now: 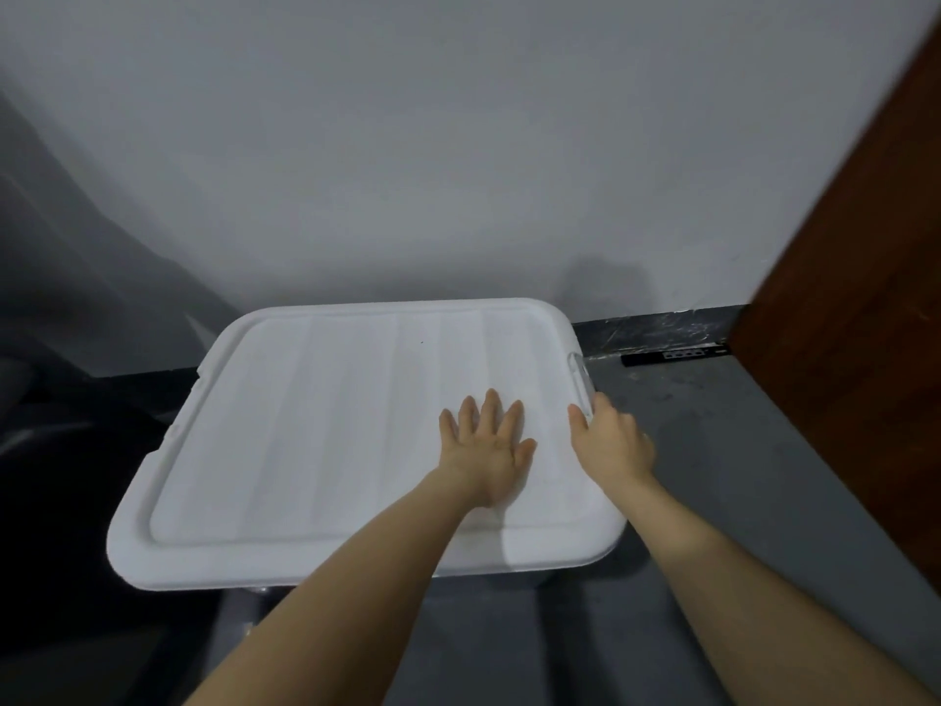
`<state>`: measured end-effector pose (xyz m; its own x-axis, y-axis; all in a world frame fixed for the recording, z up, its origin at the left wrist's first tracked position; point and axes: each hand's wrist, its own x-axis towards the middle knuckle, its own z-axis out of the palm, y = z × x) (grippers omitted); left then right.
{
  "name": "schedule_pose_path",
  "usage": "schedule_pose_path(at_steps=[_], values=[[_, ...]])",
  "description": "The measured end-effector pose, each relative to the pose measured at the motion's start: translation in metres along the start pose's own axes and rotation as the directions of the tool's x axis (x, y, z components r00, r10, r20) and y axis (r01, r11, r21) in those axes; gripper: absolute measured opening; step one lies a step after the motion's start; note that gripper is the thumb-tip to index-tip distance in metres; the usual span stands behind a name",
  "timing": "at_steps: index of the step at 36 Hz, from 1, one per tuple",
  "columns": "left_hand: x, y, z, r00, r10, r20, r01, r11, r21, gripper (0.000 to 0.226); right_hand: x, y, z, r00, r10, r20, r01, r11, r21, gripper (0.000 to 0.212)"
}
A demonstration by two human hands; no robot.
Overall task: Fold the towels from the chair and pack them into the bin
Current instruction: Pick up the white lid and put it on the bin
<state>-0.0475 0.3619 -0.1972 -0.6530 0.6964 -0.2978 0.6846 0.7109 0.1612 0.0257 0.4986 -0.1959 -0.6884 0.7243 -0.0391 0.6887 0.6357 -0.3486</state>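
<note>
Lid on bin, wall behind, door right.

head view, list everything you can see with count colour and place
lid: one, white, ribbed, lying flat on the bin, centre of view
latch: one, clear, on the lid's right edge
bin: one, pale, almost wholly hidden under the lid, on the floor by the wall
wall: one, light grey, behind the bin
skirting: one strip, dark, along the foot of the wall
floor: grey, right of and in front of the bin
door: one, brown wood, far right
dark shape: one, black, left edge, too dim to identify
left hand: one, fingers spread, pressing flat on the lid
right hand: one, at the lid's right edge just below the latch, grip unclear
</note>
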Motion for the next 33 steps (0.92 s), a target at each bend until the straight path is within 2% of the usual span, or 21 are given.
schedule_pose_path(at_steps=[4,8,12,14,17,21,25,31,33], values=[[-0.003,-0.007,-0.005,0.990,0.007,-0.138,-0.034,0.981,-0.192,0.049,0.001,-0.007,0.006,0.987,-0.101,-0.129,0.081,0.985,-0.151,0.038],[-0.005,-0.036,-0.018,0.960,-0.147,-0.240,0.056,0.935,-0.349,0.049,-0.006,-0.035,0.015,0.946,-0.276,-0.171,0.256,0.958,-0.133,0.042],[-0.017,-0.084,-0.032,0.937,-0.217,-0.274,0.126,0.941,-0.314,0.046,-0.013,-0.078,0.028,0.895,-0.441,-0.064,0.429,0.891,-0.147,0.042],[-0.030,-0.120,-0.035,0.919,-0.268,-0.289,0.182,0.939,-0.291,0.044,-0.019,-0.112,0.041,0.828,-0.560,-0.012,0.553,0.821,-0.146,0.042],[-0.045,-0.157,-0.040,0.888,-0.340,-0.310,0.253,0.924,-0.287,0.044,-0.027,-0.153,0.055,0.756,-0.653,0.037,0.653,0.751,-0.097,0.043],[-0.071,-0.222,-0.041,0.807,-0.473,-0.354,0.378,0.874,-0.306,0.044,-0.043,-0.223,0.080,0.635,-0.762,0.124,0.771,0.636,-0.041,0.048],[-0.088,-0.268,-0.038,0.754,-0.574,-0.320,0.453,0.807,-0.379,0.045,-0.055,-0.271,0.108,0.565,-0.810,0.160,0.819,0.574,0.015,0.051],[-0.091,-0.303,-0.025,0.741,-0.629,-0.234,0.499,0.749,-0.435,0.044,-0.052,-0.294,0.135,0.567,-0.802,0.189,0.822,0.565,-0.067,0.051],[-0.087,-0.310,-0.018,0.727,-0.670,-0.148,0.522,0.680,-0.514,0.046,-0.049,-0.296,0.137,0.563,-0.801,0.204,0.825,0.559,-0.081,0.050]])
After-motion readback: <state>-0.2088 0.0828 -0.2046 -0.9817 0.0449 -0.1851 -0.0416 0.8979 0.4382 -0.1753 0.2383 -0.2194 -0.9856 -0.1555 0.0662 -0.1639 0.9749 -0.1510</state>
